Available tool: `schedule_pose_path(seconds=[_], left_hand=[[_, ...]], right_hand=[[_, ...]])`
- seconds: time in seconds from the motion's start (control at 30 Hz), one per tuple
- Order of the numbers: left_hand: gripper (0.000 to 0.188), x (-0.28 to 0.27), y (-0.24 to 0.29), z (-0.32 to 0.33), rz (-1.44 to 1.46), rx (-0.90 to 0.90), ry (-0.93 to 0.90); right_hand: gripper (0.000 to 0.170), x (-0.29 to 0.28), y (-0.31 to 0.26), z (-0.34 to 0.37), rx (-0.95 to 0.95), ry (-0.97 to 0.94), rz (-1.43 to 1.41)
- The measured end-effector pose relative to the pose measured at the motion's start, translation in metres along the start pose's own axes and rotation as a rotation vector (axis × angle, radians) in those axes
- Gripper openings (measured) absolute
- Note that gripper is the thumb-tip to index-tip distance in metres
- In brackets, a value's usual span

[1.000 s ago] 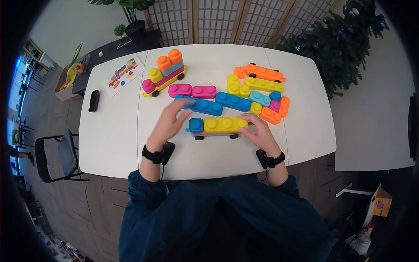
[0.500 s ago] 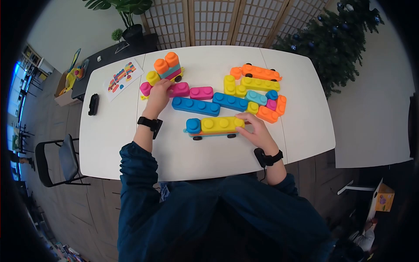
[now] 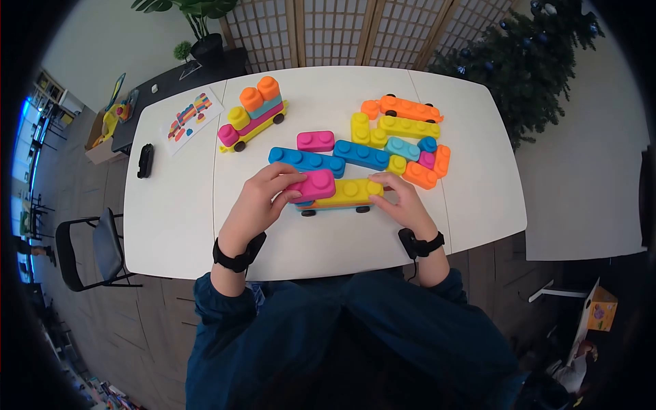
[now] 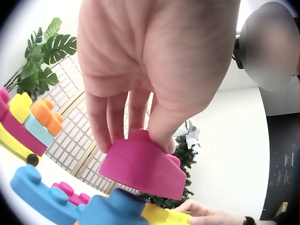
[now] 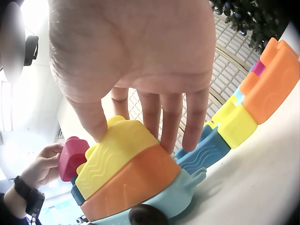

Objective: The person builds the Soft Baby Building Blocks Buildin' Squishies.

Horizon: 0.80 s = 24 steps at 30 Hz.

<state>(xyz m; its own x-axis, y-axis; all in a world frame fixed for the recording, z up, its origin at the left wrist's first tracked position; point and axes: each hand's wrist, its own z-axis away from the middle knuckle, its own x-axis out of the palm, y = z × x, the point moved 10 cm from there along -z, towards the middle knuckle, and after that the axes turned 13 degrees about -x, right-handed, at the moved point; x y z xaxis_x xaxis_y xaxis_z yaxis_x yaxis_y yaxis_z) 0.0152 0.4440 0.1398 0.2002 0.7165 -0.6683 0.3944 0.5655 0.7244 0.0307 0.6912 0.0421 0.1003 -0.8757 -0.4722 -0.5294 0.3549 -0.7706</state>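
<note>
The left hand (image 3: 261, 199) pinches a pink two-stud block (image 3: 313, 185) between thumb and fingers. In the left wrist view the pink block (image 4: 145, 165) hangs tilted just above a blue block (image 4: 112, 206). Below it in the head view is a wheeled stack with a long yellow block (image 3: 350, 192) on top. Around the yellow block's right end the right hand (image 3: 408, 205) has its thumb and fingers. The right wrist view shows this stack as yellow (image 5: 117, 150) over orange (image 5: 133, 183) over a light blue wheeled base (image 5: 176, 201).
Beyond the stack lie two long blue blocks (image 3: 362, 155) and a pink block (image 3: 316, 141). Several loose blocks and an orange wheeled base (image 3: 410, 108) are at the right. A built wheeled stack (image 3: 258, 122), a picture sheet (image 3: 191, 121) and a black object (image 3: 145, 160) are at the left.
The left hand reached to the pink blocks, took one, and brought it back over the left part of the yellow-topped stack. The right hand has stayed at the stack's right end.
</note>
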Motion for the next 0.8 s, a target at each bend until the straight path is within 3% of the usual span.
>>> schedule_pose_path(seconds=[0.23, 0.43, 0.53, 0.6, 0.8], left_hand=[[0.029, 0.014, 0.003, 0.0, -0.043, 0.059, 0.026], [0.028, 0.019, -0.007, 0.004, -0.026, -0.023, 0.014], [0.034, 0.022, -0.006, 0.006, -0.028, 0.002, 0.014], [0.043, 0.013, -0.004, 0.007, 0.025, -0.02, 0.132], [0.05, 0.026, -0.042, 0.01, 0.195, -0.16, 0.057]], right_hand=[[0.036, 0.0, -0.003, -0.001, 0.003, -0.007, 0.005], [0.037, 0.001, -0.002, -0.001, -0.003, -0.003, 0.002], [0.038, 0.0, -0.002, -0.001, -0.001, -0.004, 0.005], [0.039, 0.0, -0.004, -0.004, 0.025, -0.049, 0.006], [0.041, -0.019, -0.023, -0.051, -0.028, -0.16, 0.12]])
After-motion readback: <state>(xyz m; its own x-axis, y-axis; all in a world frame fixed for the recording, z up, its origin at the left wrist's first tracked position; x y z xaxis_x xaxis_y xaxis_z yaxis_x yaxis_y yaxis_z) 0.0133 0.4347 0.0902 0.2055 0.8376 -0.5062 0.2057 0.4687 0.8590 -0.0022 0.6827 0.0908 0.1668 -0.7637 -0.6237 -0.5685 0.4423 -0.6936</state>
